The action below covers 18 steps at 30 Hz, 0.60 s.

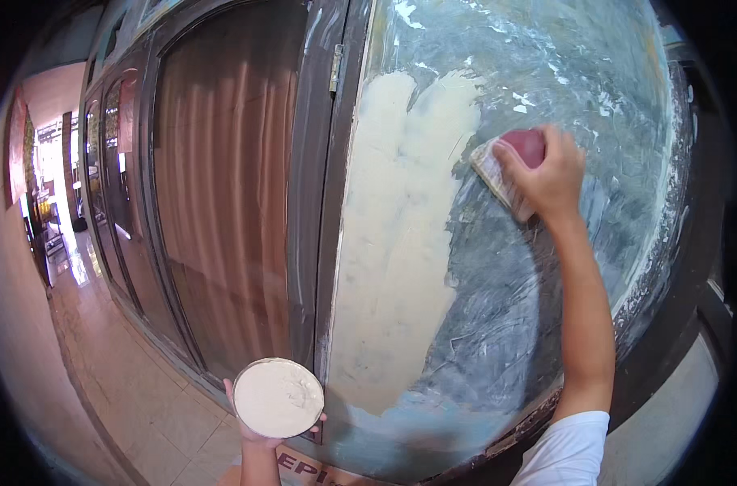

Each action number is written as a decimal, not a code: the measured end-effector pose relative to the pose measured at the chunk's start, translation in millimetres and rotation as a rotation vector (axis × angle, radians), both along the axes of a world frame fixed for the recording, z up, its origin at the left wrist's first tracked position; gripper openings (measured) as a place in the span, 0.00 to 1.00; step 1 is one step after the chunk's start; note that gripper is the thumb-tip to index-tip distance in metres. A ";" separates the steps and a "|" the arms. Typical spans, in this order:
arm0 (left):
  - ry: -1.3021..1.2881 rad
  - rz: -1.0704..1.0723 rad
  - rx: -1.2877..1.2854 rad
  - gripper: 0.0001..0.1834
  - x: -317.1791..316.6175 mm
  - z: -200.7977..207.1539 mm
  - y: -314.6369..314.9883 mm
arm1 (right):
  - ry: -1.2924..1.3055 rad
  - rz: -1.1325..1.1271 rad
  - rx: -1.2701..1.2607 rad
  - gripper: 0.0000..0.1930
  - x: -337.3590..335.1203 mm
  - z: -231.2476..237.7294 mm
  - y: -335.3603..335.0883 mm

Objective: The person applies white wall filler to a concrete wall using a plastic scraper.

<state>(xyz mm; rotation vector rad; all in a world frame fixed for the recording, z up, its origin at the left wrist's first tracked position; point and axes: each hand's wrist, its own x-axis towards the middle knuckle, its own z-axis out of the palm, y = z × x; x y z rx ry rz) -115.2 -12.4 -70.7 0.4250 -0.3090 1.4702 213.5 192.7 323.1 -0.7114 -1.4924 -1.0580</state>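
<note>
My right hand (561,174) grips a putty scraper with a rounded red handle (527,147) and a pale, smeared flat blade. The blade lies against or very near the grey-blue wall (514,300), just right of a broad upright patch of cream putty (393,219). The patch has a ragged right edge. Low down, my left hand (260,439) holds up a round bowl (321,405) from underneath, its fingers around the side. Smooth cream putty (263,398) fills the bowl, with a roughened spot at its right.
Left of the wall stands a dark window frame (305,162) with a hinge (336,68) and brown curtains (227,170) behind glass. A tiled walkway (117,356) runs back at the left. Printed cardboard (304,468) lies below. Dark framework borders the wall's right side.
</note>
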 end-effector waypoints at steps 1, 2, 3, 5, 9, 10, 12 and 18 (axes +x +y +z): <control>-0.004 0.002 -0.011 0.67 -0.3 0.5 -3.5 | -0.080 0.030 -0.050 0.31 -4.2 -10.3 -1.6; -0.006 0.008 -0.011 0.67 -2.1 0.1 -6.8 | -0.081 0.036 -0.050 0.31 -11.7 -27.7 -3.0; -0.005 0.026 -0.027 0.67 -3.1 0.1 -7.2 | -0.267 0.041 -0.112 0.32 -15.9 -48.7 -6.7; -0.046 0.026 -0.023 0.65 0.5 0.7 -3.5 | -0.447 0.029 -0.184 0.32 -15.8 -55.9 -8.0; 0.008 0.014 0.040 0.64 -0.5 5.8 5.3 | 0.061 -0.103 -0.088 0.34 -17.6 9.2 -2.5; 0.006 0.013 0.032 0.64 1.8 10.4 4.2 | 0.059 -0.105 -0.095 0.34 -15.5 21.7 -2.8; -0.050 -0.086 0.066 0.64 15.2 28.7 13.7 | 0.246 0.199 -0.195 0.29 2.5 42.0 -15.8; 0.071 -0.129 0.053 0.66 40.5 76.5 20.2 | -0.113 0.378 -0.384 0.12 5.5 -5.4 -82.1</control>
